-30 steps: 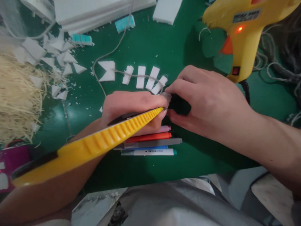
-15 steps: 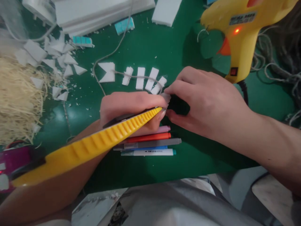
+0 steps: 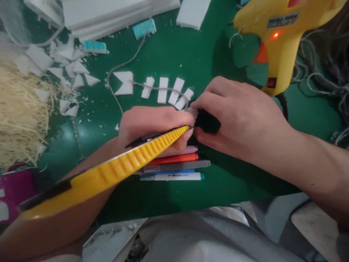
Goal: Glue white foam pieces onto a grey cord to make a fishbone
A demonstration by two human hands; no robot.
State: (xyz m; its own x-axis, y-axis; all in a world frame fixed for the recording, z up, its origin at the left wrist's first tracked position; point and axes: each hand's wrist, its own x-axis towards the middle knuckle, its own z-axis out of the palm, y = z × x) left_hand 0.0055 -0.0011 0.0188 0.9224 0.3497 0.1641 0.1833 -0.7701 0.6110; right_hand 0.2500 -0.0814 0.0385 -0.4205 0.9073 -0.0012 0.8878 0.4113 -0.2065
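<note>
My left hand (image 3: 156, 122) is closed around a yellow utility knife (image 3: 128, 158), its ribbed edge towards me and its tip end at my fingertips. Against those fingertips sits a small white foam piece (image 3: 194, 113), mostly covered. My right hand (image 3: 240, 112) curls in from the right, thumb and forefinger meeting the same piece. From there a grey cord (image 3: 169, 89) runs left across several white foam strips (image 3: 163, 90) to a notched foam piece (image 3: 125, 83). The knife's blade is hidden.
Below my left hand lie several markers (image 3: 180, 165). A yellow glue gun (image 3: 280, 47), its red light lit, is at the upper right. Foam scraps (image 3: 64, 54) and pale shredded straw (image 3: 21, 112) cover the left. White foam blocks (image 3: 114, 16) lie at the back.
My left hand and the knife have shifted slightly right, the knife's rear end tilting a little. A foam crumb now shows beside my left wrist. My right hand stays put.
</note>
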